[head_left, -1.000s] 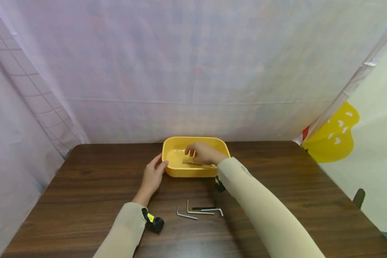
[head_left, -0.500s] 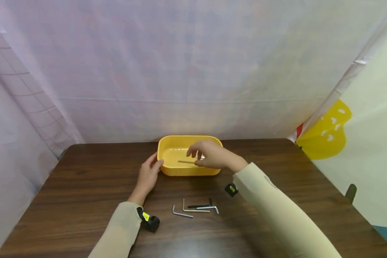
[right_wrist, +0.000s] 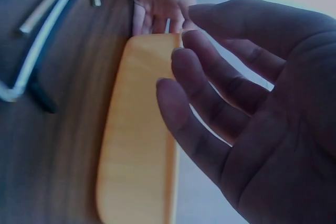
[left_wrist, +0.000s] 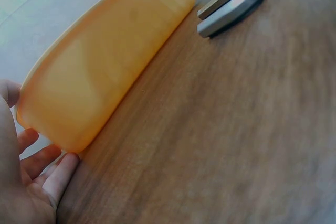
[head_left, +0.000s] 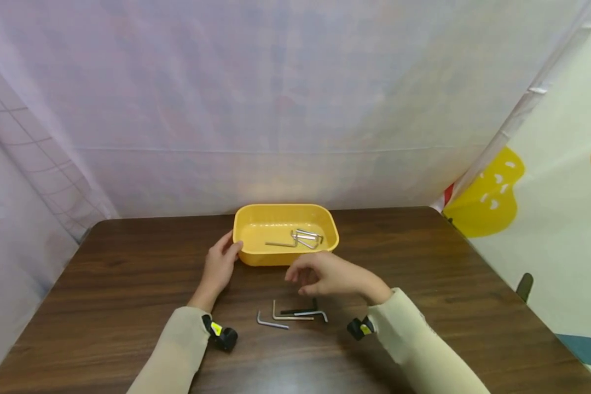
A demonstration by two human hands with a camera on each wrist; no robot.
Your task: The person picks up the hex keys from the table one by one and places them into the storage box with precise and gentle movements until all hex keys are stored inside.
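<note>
My left hand (head_left: 219, 267) holds the left end of a yellow plastic bin (head_left: 256, 259), thumb at the rim and fingers against the end wall. In the left wrist view those fingers (left_wrist: 44, 161) reach the lower edge of the bin (left_wrist: 105, 61). Several metal hex keys (head_left: 305, 237) lie inside, towards its right end. My right hand (head_left: 332, 276) hovers in front of the bin, fingers loosely bent and holding nothing. On the table below it are a black hex key (head_left: 290, 312), a silver one (head_left: 320, 313), a brass-toned one (head_left: 293, 318) and a grey one (head_left: 273, 324).
The brown wooden table (head_left: 128, 284) ends at a pale hanging cloth (head_left: 280, 109) just behind the bin. Another cloth with yellow shapes (head_left: 490, 200) hangs on the right. Both wrists carry small black cameras.
My right hand has come out of the bin towards the hex keys on the table, leaving a hex key inside. My left hand stays at the bin's left end.
</note>
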